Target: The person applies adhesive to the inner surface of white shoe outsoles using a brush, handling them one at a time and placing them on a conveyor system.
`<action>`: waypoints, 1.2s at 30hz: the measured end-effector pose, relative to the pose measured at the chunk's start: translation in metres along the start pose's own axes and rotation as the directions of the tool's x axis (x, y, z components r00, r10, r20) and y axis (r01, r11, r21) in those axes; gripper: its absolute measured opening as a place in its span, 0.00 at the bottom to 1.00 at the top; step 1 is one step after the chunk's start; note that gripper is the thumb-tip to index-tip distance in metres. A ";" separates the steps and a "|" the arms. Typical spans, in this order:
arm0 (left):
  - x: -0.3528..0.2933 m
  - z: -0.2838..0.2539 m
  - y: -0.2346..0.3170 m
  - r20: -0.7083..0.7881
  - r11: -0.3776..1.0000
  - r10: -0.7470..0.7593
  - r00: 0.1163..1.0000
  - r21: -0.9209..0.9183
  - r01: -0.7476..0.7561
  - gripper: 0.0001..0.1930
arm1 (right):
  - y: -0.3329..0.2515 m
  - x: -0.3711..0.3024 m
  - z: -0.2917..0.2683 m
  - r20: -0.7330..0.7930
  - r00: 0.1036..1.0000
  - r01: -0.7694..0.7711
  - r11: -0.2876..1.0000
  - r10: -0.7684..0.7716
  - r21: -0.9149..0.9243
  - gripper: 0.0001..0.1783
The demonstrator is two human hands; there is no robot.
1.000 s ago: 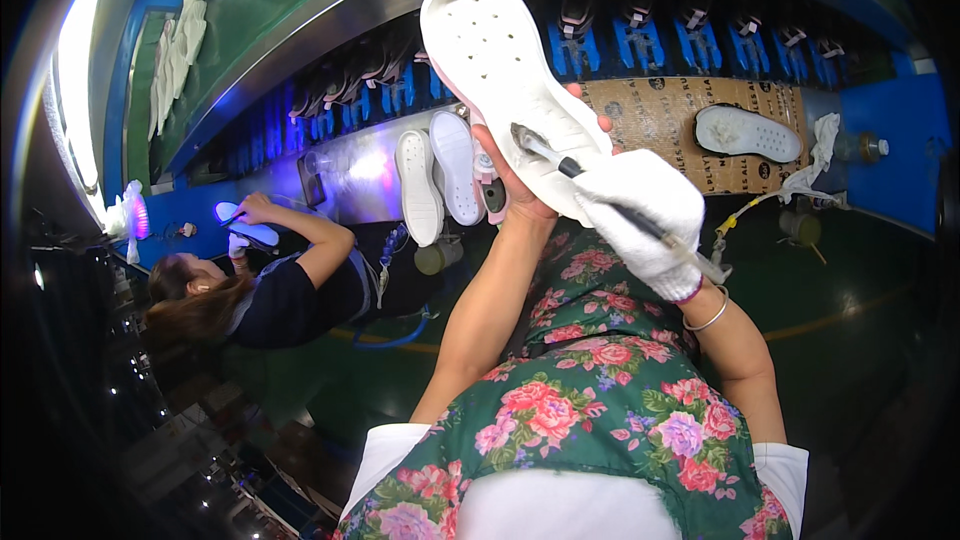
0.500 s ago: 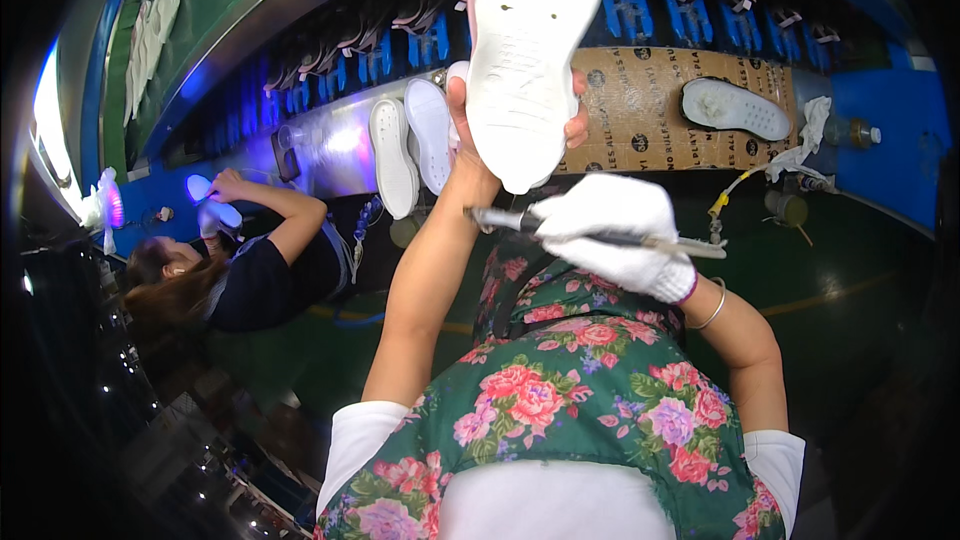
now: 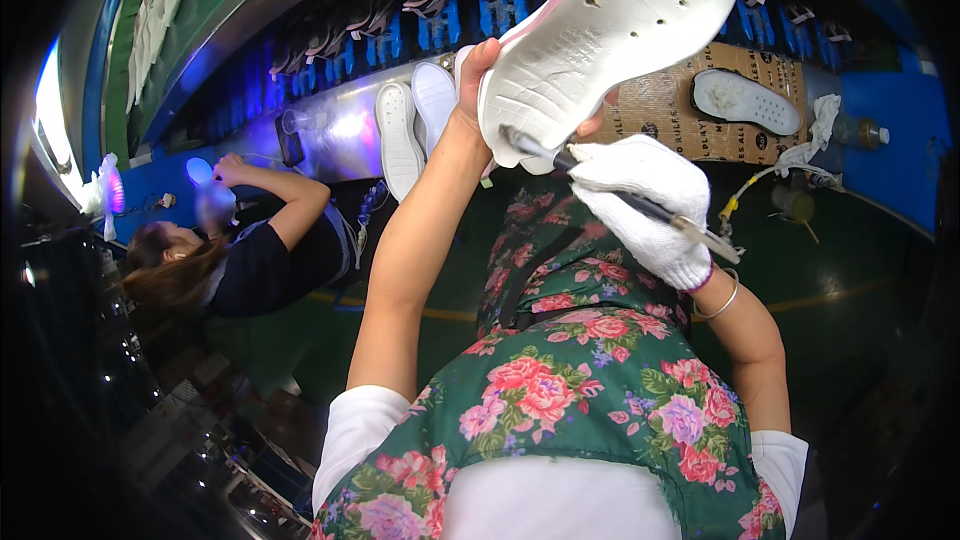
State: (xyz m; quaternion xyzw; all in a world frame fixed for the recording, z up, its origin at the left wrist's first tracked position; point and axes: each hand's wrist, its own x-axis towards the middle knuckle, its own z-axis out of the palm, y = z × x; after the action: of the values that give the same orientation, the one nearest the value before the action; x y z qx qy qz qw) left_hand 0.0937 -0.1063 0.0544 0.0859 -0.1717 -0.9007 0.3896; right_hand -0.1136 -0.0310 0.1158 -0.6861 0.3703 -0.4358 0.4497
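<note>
My bare left hand [image 3: 478,90] grips a white shoe sole [image 3: 610,50] with a pink edge, fingers curled round its narrower end. The sole is tilted, its wide end to the upper right. Several small holes dot that wide end. My right hand [image 3: 645,205], in a white knit glove, is closed on a slim brush [image 3: 538,148] with a dark handle. The brush's tip is at the narrower end of the sole, seemingly touching it. Two more white soles, a left one [image 3: 398,140] and a right one [image 3: 434,100], lie on the bench beyond my left arm.
A dark-rimmed sole [image 3: 748,103] rests on a cardboard sheet [image 3: 680,125]. White cloth [image 3: 808,145], a clear bottle [image 3: 862,132] and a small pot [image 3: 795,203] are at the right. Blue holders [image 3: 437,32] line the back. A co-worker [image 3: 260,260] sits left, holding pale soles.
The held sole has tilted, its wide end swinging to the right. My right hand has brought the brush up onto the sole's narrower end. The co-worker's hands have shifted slightly.
</note>
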 end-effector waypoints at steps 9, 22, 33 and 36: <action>-0.005 -0.014 -0.019 -0.089 0.990 0.103 0.991 -0.089 -0.111 0.48 | 0.007 0.007 -0.016 -0.104 0.970 -0.200 0.961 0.222 0.190 0.11; -0.024 0.006 -0.038 -0.095 0.980 0.124 0.988 0.168 -0.107 0.64 | 0.000 0.003 -0.064 -0.087 0.966 -0.197 0.910 0.244 0.366 0.11; 0.222 0.092 0.071 0.021 0.941 0.333 0.943 0.052 -0.333 0.50 | 0.063 -0.048 -0.058 -0.406 0.721 -0.322 0.791 0.561 0.520 0.10; 0.223 0.132 0.041 -0.201 0.992 0.104 0.974 0.087 -0.088 0.50 | 0.080 -0.061 -0.057 -0.402 0.678 -0.370 0.759 0.615 0.536 0.10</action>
State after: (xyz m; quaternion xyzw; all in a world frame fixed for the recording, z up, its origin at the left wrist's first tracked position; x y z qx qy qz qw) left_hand -0.0687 -0.2639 0.1878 0.1849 -0.1696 -0.8598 0.4447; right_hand -0.1972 -0.0184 0.0364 -0.2877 0.5588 -0.5418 0.5581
